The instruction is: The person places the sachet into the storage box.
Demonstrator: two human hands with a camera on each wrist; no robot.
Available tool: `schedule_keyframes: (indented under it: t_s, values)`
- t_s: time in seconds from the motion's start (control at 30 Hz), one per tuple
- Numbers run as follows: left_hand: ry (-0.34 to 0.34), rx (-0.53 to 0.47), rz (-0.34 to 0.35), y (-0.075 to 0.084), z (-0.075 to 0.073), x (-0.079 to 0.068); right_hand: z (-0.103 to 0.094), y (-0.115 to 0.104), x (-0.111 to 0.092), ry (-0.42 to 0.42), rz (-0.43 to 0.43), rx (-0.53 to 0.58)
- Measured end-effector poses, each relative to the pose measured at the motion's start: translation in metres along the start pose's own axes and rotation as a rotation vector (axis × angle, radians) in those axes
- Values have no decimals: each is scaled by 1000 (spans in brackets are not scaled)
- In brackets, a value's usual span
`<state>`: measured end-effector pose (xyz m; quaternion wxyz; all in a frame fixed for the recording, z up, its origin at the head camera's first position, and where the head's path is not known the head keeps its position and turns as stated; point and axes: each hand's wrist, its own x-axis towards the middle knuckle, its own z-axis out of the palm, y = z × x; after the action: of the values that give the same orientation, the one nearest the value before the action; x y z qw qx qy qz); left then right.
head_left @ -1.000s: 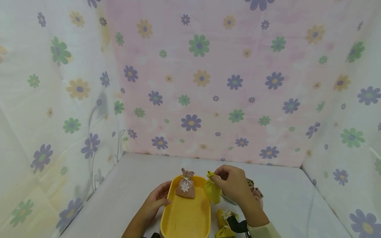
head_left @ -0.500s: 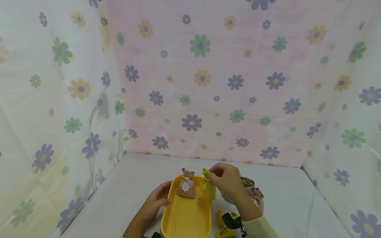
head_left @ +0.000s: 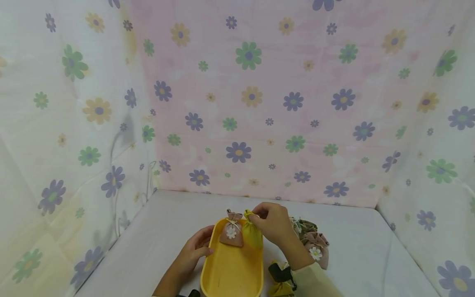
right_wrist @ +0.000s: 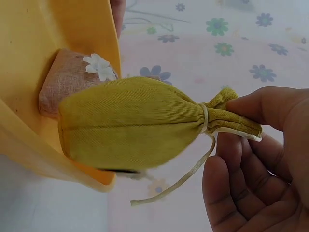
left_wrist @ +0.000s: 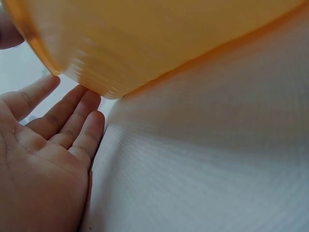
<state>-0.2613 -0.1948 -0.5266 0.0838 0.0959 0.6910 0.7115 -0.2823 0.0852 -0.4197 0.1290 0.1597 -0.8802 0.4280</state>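
Yellow bag [head_left: 253,236] hangs at the tray's [head_left: 231,274] far right corner

The right hand [head_left: 273,225] pinches the bag's gathered neck; the left hand [head_left: 196,249] grips the tray's left side, thumb over the rim. Best lower it gently, base first, clear of the tray's right wall and the pink bag [head_left: 231,239] inside its far end. Neck up, base down, its long axis looks nearly upright, leaning slightly.

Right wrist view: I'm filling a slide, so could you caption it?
The right hand pinches a yellow pouch by its gathered top; a pink pouch sits in the yellow tray behind.
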Motion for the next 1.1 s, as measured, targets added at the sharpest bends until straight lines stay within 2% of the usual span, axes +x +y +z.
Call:
schedule_keyframes:
  t_s: [0.3,0.53,0.9,1.1]
  values:
    - [0,3,0,-2,-1,1,7,3,2,-24,3,-17]
    - [-15,23,31,-2,-2,1,10,11,1,-41,30,-36]
    - [1,1,-10,-2,-2,0,16,22,-1,-51,24,-46]
    - [8,8,-9,-1,-1,1,17,26,0,-63,23,-56]
